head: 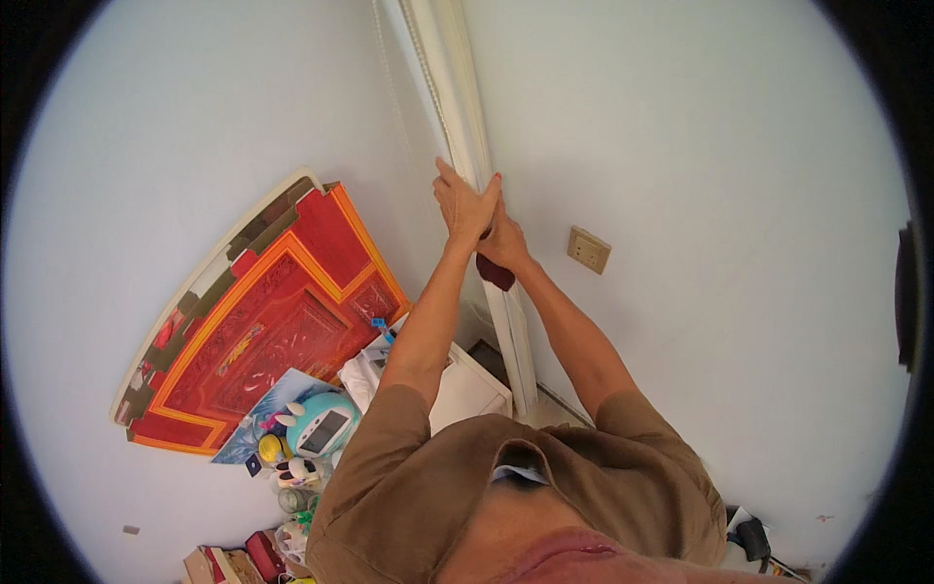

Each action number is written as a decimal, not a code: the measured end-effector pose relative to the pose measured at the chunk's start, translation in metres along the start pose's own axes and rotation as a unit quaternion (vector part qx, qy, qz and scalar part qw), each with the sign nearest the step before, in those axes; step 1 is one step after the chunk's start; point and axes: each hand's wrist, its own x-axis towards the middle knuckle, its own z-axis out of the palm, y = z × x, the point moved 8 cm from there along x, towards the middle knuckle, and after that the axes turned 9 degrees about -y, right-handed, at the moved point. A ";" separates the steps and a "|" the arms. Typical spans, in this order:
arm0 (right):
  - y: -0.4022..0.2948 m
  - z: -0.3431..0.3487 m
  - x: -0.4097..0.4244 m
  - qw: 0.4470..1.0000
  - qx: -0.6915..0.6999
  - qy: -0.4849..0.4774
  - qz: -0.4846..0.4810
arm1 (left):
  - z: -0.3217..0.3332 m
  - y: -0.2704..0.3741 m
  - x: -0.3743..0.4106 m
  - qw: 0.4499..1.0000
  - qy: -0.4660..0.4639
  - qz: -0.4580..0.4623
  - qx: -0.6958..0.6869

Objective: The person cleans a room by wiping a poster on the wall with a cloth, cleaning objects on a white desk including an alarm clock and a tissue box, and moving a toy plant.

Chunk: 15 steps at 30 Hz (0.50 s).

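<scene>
A tall white pipe-like column (478, 139) runs up the wall corner before me. My left hand (461, 208) lies around its near side, the thumb on the right and the fingers on the left. Just below and to the right, my right hand (505, 237) is closed around the column over a dark maroon cloth (496, 272). The lower part of the cloth hangs out under my right palm, against the column. My right fingertips are mostly hidden behind the left hand and the column.
A beaded chain (423, 62) hangs along the column. Right of it is a wall socket (589, 250). A red and orange printed panel (270, 328) leans at left, above a turquoise toy-like device (321, 425) and several small items. A white cabinet (471, 390) stands below my arms.
</scene>
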 end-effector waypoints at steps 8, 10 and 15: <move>0.071 0.006 0.037 0.951 0.249 -0.114 0.143 | -0.025 -0.057 0.021 0.974 -0.076 0.001 -0.213; 0.070 0.009 0.050 0.961 0.227 -0.093 0.124 | -0.021 -0.070 0.032 0.982 -0.069 -0.007 -0.174; 0.050 -0.012 0.044 0.994 -0.063 0.083 0.044 | -0.007 -0.080 0.053 0.964 -0.138 0.009 -0.229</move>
